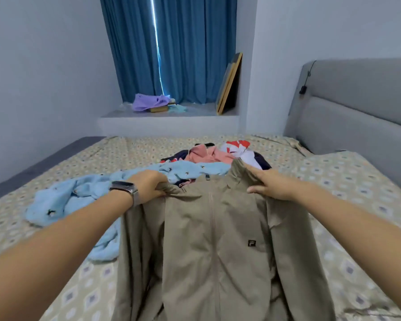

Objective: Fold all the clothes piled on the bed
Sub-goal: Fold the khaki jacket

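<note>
A khaki zip jacket (215, 246) with a small black chest logo lies front-up on the patterned bed (347, 205), collar away from me. My left hand (148, 185), watch on its wrist, grips the jacket's left shoulder with curled fingers. My right hand (267, 183) rests on the right shoulder beside the collar, fingers straight. A light blue garment (79, 195) is spread to the left, partly under the jacket. Behind the collar sits a pile with a pink garment (206, 155) and a red, white and navy garment (243, 150).
A grey padded headboard (357, 107) runs along the right. Beyond the bed is a window ledge (171, 114) with a purple cloth (148, 101), leaning frames (229, 84) and blue curtains (171, 47). A dark bed edge (44, 163) lies left.
</note>
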`<action>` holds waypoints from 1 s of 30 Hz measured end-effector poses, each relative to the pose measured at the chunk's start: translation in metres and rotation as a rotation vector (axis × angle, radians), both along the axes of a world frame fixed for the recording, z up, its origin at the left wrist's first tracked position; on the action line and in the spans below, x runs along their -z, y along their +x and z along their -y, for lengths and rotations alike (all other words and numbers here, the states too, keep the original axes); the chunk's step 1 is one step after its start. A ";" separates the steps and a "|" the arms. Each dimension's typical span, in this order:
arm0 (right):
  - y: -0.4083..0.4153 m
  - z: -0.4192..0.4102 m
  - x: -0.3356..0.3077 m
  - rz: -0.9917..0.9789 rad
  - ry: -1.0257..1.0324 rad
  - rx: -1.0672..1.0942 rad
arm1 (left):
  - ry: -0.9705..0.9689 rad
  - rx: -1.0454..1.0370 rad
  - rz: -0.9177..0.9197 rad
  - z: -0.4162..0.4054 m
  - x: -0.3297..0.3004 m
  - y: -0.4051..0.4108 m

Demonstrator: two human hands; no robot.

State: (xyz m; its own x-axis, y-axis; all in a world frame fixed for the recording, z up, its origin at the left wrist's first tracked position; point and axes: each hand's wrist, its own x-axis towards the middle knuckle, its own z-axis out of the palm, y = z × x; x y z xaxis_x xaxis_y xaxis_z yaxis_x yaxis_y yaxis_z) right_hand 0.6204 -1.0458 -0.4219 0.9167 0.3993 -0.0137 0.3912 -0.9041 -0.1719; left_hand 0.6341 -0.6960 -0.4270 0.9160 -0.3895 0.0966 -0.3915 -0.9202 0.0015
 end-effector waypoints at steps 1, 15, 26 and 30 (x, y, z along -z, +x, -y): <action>0.016 0.002 0.026 -0.058 -0.008 -0.020 | 0.012 0.006 -0.040 0.000 0.026 0.014; 0.166 -0.014 0.228 0.343 0.068 0.359 | -0.015 -0.279 0.303 0.056 0.227 0.135; 0.161 -0.017 0.338 0.205 -0.104 0.069 | 0.161 -0.270 -0.074 0.081 0.340 0.129; 0.161 -0.025 0.336 0.137 -0.116 0.118 | 0.289 -0.342 -0.141 0.097 0.332 0.126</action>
